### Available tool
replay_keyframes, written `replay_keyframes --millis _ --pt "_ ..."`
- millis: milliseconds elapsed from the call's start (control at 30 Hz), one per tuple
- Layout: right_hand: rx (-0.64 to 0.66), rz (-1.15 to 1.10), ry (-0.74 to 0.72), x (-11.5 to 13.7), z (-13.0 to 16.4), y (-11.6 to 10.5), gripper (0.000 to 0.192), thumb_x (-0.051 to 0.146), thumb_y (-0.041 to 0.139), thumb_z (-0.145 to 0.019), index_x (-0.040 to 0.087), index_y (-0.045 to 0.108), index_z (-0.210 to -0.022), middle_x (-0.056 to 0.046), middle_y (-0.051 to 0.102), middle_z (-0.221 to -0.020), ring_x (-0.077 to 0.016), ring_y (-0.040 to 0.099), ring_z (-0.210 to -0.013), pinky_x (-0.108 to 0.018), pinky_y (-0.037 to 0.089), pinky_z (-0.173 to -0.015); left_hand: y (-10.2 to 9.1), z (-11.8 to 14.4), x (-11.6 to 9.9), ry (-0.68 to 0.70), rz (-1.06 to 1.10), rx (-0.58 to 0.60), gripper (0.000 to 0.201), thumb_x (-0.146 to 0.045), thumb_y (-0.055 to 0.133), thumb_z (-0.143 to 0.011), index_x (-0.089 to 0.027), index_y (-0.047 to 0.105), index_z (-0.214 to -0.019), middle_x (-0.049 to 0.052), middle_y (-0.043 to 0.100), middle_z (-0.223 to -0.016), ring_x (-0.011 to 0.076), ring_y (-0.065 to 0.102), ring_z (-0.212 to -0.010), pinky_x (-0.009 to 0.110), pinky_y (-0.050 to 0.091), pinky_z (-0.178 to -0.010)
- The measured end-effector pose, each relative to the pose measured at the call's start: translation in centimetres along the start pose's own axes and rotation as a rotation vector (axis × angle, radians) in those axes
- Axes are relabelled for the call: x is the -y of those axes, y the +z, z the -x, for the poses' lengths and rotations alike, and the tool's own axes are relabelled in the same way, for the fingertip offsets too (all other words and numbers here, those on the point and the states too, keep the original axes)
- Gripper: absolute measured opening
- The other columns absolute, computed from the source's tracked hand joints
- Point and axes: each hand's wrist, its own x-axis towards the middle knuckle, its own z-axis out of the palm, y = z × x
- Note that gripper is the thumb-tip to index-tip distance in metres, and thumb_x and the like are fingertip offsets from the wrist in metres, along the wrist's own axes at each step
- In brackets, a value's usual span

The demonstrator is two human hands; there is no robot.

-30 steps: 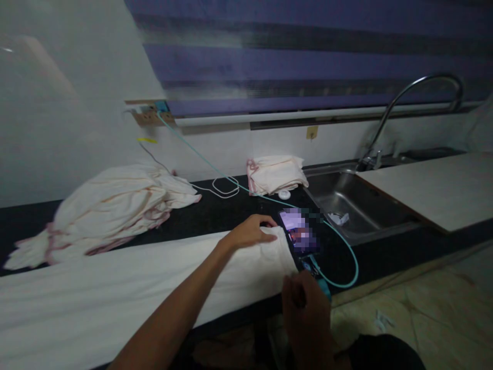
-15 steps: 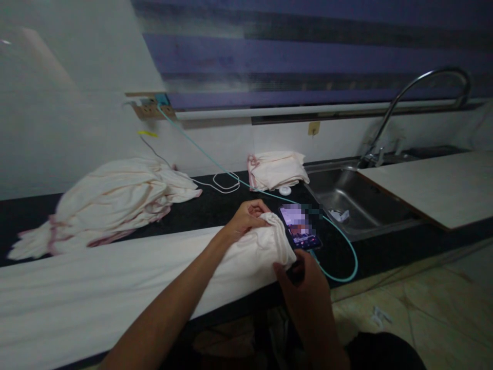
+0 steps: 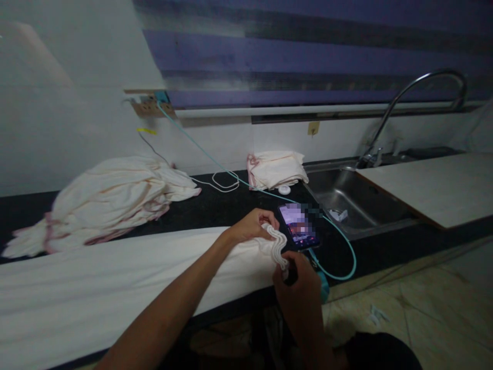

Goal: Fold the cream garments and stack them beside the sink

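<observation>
On the dark worktop (image 3: 215, 208), far left, sits a heap (image 3: 103, 198) of cream cloths. Along the near edge lies a long cloth (image 3: 115, 277); the left hand (image 3: 252, 228) pinches its far corner, the right hand (image 3: 296, 288) clenches the near corner, the hem rippling between them. Just beside lies a phone (image 3: 298, 226), then a sink (image 3: 358, 205).
</observation>
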Motion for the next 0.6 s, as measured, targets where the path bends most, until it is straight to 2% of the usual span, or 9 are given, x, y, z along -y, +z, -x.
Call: replay_keyframes --millis 200,400,500,600 --pt "0.001 0.014 0.014 -0.4 0.1 0.3 0.022 0.027 0.058 -0.087 0.018 0.072 -0.101 -0.007 0.077 -0.093 -0.0231 0.072 -0.083 -0.034 0.055 -0.077 0.0 0.3 0.4 -0.005 0.018 -0.038 0.047 -0.020 0.098 -0.044 -0.013 0.057 -0.066 0.007 0.075 -0.082 0.0173 0.071 -0.073 0.031 0.055 -0.072" --pt "0.116 -0.051 0.137 0.0 -0.2 -0.9 0.021 0.032 0.064 -0.086 0.021 0.076 -0.098 -0.006 0.079 -0.091 -0.0227 0.074 -0.080 -0.033 0.057 -0.076 0.2 0.7 0.1 -0.010 0.000 -0.060 0.046 -0.016 0.096 -0.044 -0.013 0.056 -0.066 0.007 0.075 -0.077 0.0172 0.070 -0.066 0.028 0.055 -0.064" --pt "0.128 -0.094 0.160 -0.1 -0.2 -1.2 0.021 0.034 0.066 -0.087 0.021 0.078 -0.097 -0.006 0.080 -0.090 -0.0224 0.075 -0.079 -0.033 0.058 -0.077 0.2 0.8 -0.2 0.002 -0.015 -0.067 0.043 -0.012 0.094 -0.043 -0.013 0.056 -0.063 0.006 0.073 -0.071 0.0165 0.068 -0.061 0.026 0.052 -0.059" --pt "0.112 -0.102 0.160 -0.2 -0.1 -1.2 0.021 0.036 0.066 -0.089 0.022 0.080 -0.097 -0.006 0.080 -0.090 -0.0221 0.075 -0.078 -0.033 0.059 -0.077 0.1 0.7 -0.2 0.034 -0.033 -0.084 0.040 -0.011 0.093 -0.044 -0.013 0.057 -0.063 0.006 0.073 -0.071 0.0163 0.068 -0.064 0.026 0.052 -0.062"
